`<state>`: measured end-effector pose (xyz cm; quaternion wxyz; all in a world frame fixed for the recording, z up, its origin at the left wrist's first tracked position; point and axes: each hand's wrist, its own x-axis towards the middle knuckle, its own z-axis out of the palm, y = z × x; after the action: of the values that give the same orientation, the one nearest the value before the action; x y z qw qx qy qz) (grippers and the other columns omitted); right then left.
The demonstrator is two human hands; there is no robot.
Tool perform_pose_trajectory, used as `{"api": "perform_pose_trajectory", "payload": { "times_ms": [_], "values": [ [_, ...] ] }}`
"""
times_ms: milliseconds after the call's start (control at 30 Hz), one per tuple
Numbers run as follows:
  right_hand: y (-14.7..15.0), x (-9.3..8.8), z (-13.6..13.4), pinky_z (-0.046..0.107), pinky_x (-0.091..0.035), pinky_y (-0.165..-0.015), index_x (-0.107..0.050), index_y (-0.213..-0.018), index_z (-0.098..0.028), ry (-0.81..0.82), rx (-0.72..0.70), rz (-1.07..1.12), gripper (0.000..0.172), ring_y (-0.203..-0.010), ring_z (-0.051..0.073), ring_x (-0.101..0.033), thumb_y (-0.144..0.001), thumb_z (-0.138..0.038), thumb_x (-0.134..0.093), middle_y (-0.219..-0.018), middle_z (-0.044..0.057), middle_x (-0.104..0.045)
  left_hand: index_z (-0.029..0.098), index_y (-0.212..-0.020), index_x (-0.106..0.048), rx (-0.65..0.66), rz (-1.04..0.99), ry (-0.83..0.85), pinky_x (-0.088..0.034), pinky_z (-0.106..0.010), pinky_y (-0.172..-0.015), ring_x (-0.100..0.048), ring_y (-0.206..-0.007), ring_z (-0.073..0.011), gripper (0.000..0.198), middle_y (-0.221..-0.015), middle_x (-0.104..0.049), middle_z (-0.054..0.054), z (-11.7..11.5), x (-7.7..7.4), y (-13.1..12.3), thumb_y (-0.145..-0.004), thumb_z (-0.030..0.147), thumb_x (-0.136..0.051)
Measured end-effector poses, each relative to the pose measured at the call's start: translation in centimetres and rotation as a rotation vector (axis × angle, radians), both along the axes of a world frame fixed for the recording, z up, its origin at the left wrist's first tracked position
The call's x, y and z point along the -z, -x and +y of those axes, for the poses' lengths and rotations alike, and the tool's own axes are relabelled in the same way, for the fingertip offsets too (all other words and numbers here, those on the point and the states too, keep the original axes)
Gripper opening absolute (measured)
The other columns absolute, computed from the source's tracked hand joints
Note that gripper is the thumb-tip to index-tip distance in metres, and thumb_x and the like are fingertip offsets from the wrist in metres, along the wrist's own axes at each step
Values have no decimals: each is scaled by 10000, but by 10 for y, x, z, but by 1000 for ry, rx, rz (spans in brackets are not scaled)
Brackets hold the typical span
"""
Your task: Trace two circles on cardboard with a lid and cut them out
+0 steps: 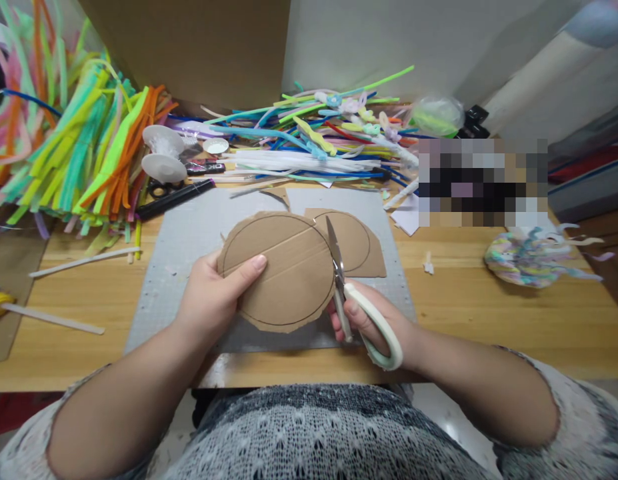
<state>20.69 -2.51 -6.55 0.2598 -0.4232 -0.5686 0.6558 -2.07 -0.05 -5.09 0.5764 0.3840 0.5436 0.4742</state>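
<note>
A roughly round piece of cardboard (283, 287) with a drawn circle near its edge is pinched in my left hand (213, 287), thumb on top and fingers hidden underneath. My right hand (376, 317) grips white-handled scissors (337, 257), thumb through one loop. The blades point away from me and meet the cardboard's right edge by the drawn line. Behind it, a second cardboard piece (373, 257), also marked with a curve, lies on the grey cutting mat (189, 227).
Bundles of colourful pipe cleaners (83, 147) fill the left; more pipe cleaners (309, 160) lie along the back. A white spool (163, 167) and a black marker (176, 200) are at back left. A pastel fuzzy bundle (523, 260) sits right. Wooden sticks (59, 319) lie left.
</note>
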Motion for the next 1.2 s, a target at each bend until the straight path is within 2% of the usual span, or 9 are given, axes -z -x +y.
{"api": "perform_pose_trajectory", "payload": {
  "times_ms": [167, 433, 600, 800, 1000, 1200],
  "values": [
    [0, 1, -1, 202, -418, -453, -443, -766, -168, 48, 21, 17, 502, -515, 75, -529, -794, -669, -446, -662, -13, -516, 166, -952, -682, 2, -17, 2, -560, -296, -709, -663, -853, -239, 300, -915, -717, -51, 0, -2, 0, -695, 309, -740],
    [-1, 1, 0, 192, -358, -397, -459, -736, -170, 63, 8, 19, 462, -446, 77, -499, -814, -626, -463, -561, -28, -505, 143, -954, -682, -17, 32, 23, -562, -318, -683, -664, -836, -264, 361, -933, -716, -77, 2, -4, 1, -663, 347, -747],
    [-1, -2, 3, 190, -374, -413, -440, -756, -173, 134, 11, 75, 499, -487, 73, -509, -759, -668, -503, -632, -23, -510, 156, -951, -690, 5, 42, 35, -556, -301, -671, -666, -815, -251, 357, -915, -720, -63, 5, -8, 5, -653, 339, -756],
    [-3, 1, 6, 220, -433, -511, -437, -808, -173, 60, -39, 120, 501, -568, 82, -522, -770, -670, -487, -696, -17, -493, 153, -924, -698, 95, 55, 61, -560, -295, -636, -670, -765, -239, 331, -834, -723, -60, 4, -11, 6, -651, 327, -762],
    [-4, 1, 7, 237, -442, -542, -458, -920, -173, -26, -73, 120, 490, -605, 91, -512, -804, -650, -459, -757, 4, -501, 148, -956, -697, 84, 73, 59, -569, -331, -667, -667, -820, -271, 369, -823, -719, -75, 4, -10, 6, -640, 327, -763],
    [-3, -2, 5, 227, -429, -508, -447, -840, -172, -29, -63, 81, 470, -574, 87, -508, -822, -642, -433, -706, -7, -491, 160, -966, -697, 100, 51, 56, -564, -313, -668, -670, -815, -262, 360, -851, -722, -71, 3, -10, 5, -655, 332, -754]
  ]
}}
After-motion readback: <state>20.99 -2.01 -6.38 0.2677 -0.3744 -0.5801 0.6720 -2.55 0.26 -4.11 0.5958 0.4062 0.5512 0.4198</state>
